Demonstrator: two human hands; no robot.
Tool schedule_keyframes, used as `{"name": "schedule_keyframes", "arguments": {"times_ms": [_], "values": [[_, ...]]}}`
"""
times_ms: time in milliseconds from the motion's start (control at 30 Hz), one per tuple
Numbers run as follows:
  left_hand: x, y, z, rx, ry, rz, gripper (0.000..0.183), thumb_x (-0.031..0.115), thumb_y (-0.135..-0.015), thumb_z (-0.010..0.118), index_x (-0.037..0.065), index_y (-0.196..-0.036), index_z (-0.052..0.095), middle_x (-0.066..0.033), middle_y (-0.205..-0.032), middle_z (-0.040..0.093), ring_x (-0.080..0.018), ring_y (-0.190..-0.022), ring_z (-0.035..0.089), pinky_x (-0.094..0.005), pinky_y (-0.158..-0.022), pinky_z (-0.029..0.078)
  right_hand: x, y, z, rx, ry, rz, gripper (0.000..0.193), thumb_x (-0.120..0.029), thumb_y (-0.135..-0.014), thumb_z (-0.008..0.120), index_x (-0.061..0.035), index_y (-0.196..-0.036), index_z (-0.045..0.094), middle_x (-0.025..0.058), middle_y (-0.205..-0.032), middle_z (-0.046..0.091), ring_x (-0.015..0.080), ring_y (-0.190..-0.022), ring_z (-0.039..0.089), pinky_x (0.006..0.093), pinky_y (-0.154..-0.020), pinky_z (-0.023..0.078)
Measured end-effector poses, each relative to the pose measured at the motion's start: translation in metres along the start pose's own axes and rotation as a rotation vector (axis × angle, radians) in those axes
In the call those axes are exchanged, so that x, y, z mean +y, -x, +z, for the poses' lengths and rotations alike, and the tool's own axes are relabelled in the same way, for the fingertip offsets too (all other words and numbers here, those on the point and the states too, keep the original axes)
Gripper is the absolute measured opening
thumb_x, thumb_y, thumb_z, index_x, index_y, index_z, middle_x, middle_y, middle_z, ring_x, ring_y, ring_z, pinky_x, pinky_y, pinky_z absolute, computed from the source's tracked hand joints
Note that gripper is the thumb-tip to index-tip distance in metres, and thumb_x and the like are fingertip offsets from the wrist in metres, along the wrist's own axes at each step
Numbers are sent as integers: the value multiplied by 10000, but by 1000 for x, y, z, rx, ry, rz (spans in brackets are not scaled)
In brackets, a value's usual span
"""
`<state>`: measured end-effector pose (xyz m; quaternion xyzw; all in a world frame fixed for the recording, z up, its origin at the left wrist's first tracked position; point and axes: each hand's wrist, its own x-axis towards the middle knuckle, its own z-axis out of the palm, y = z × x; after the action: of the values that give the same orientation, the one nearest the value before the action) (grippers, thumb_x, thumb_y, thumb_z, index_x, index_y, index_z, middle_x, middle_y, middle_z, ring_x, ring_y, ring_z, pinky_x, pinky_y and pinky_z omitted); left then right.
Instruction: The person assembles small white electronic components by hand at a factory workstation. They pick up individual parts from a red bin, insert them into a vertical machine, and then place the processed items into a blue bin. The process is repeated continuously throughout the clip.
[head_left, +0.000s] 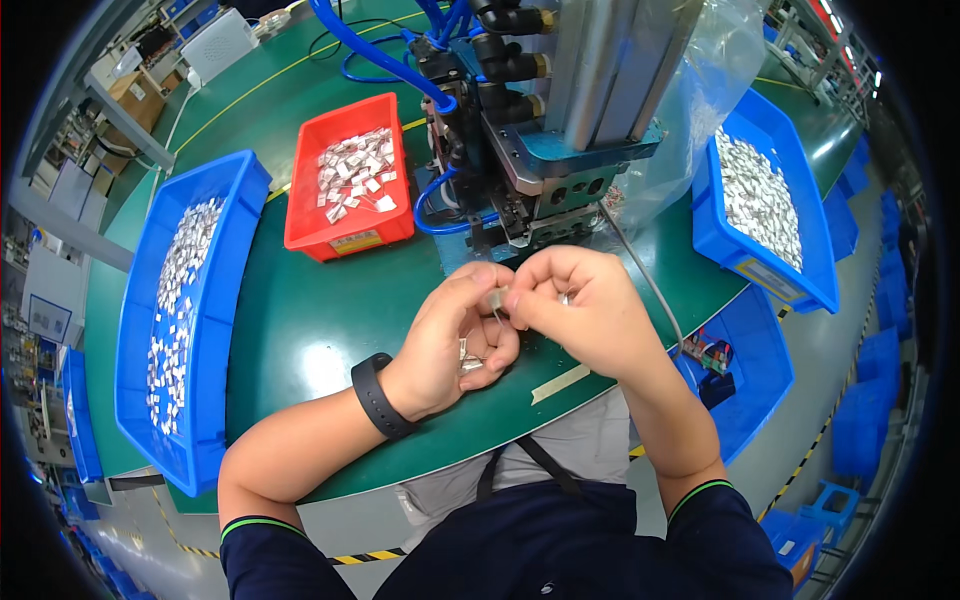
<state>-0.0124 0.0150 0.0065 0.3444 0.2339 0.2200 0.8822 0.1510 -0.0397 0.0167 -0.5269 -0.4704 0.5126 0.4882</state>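
My left hand (440, 335), with a black band on its wrist, is closed in front of the machine. Its thumb and forefinger pinch a small pale rectangular part (497, 298), and a thin lead seems to hang below it. Several more small silvery-white pieces (468, 360) rest in the curled fingers of that palm. From the other side my right hand (580, 305) meets it, thumb and forefinger closed at the same part. Another small whitish piece (566, 298) shows among the right fingers. Just beyond both hands stands the metal head of the bench machine (565, 185).
Blue bins of small white parts stand at left (215, 340) and right (815, 235). A red bin (300, 220) of similar parts sits left of the machine. Blue air hoses (375, 60) and a grey cable (645, 265) run by it. Below the table's right edge is another blue bin (765, 380).
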Motion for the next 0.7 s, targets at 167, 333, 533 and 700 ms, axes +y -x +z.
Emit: {"name": "schedule_keyframes", "arguments": {"times_ms": [167, 333, 533, 700], "values": [[-8, 1, 2, 65, -140, 42, 142, 197, -947, 535, 59, -978, 518, -62, -779, 538, -88, -466, 406, -204, -352, 240, -2, 8, -9, 102, -68, -31, 93, -81, -867, 632, 10, -885, 624, -1, -719, 622, 13, -634, 518, 175, -558, 396], [-10, 0, 0, 81, -67, 46, 112, 161, -955, 511, 54, -927, 532, -63, -772, 534, -85, -482, 384, -202, -356, 247, 4, 13, -15, 22, -170, 31, 123, -120, -897, 621, -1, -863, 619, -30, -688, 579, 0, -596, 466, 174, -514, 351], [-10, 1, -2, 10, -134, 8, 111, 147, -952, 501, 52, -900, 522, -68, -767, 529, -82, -492, 365, -201, -365, 260, 3, 12, -20, -164, -163, 112, 134, -133, -904, 604, -18, -835, 618, -35, -586, 508, 13, -480, 401, 186, -419, 282], [-9, 2, 0, 52, -111, 9, 131, 180, -952, 508, 57, -908, 523, -60, -765, 516, -75, -507, 366, -197, -373, 263, 6, 14, -26, -298, -152, 122, 154, -139, -894, 621, -21, -797, 644, -57, -615, 516, -2, -534, 398, 190, -454, 287]]}}
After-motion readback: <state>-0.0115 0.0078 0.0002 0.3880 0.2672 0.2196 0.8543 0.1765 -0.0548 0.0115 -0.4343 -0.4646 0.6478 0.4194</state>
